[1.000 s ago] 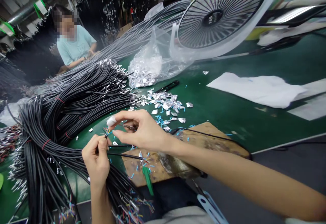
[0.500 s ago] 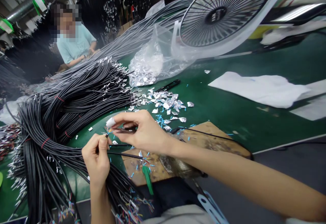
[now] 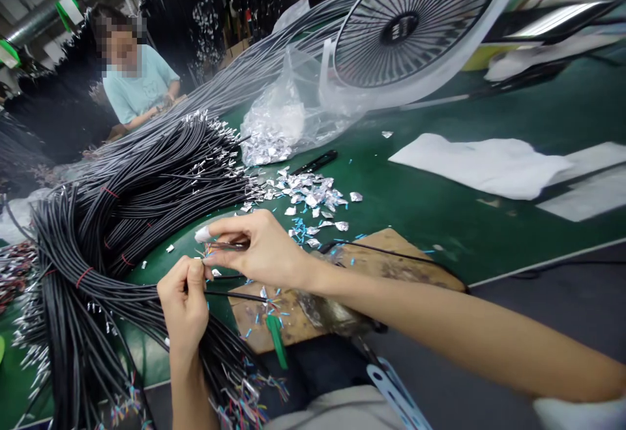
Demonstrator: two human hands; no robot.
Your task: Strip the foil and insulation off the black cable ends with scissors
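My left hand (image 3: pixel 183 303) pinches the end of a black cable between thumb and forefinger, with its coloured wires (image 3: pixel 207 250) fanned out at the tip. Just above it, my right hand (image 3: pixel 267 250) is closed around a slim dark metal tool that looks like tweezers (image 3: pixel 233 245), its tip at the wires. A white cover (image 3: pixel 202 234) wraps a fingertip of my right hand. Below my hands, another black cable (image 3: pixel 239 295) ends in splayed wires over a worn wooden board (image 3: pixel 244 316), near a green handle (image 3: pixel 276 342). My fingers hide part of the tool.
Bundles of black cable (image 3: pixel 161 195) fill the left of the green table (image 3: pixel 372 198). Foil scraps (image 3: pixel 313 192), a black pen-like cutter (image 3: pixel 315 162), a plastic bag (image 3: pixel 278 123) and a fan (image 3: pixel 415 32) lie beyond. A co-worker (image 3: pixel 141 87) sits across.
The tool in my right hand has come lower onto the wires, and the right fingers are closer to my left thumb. The whole view has shifted slightly.
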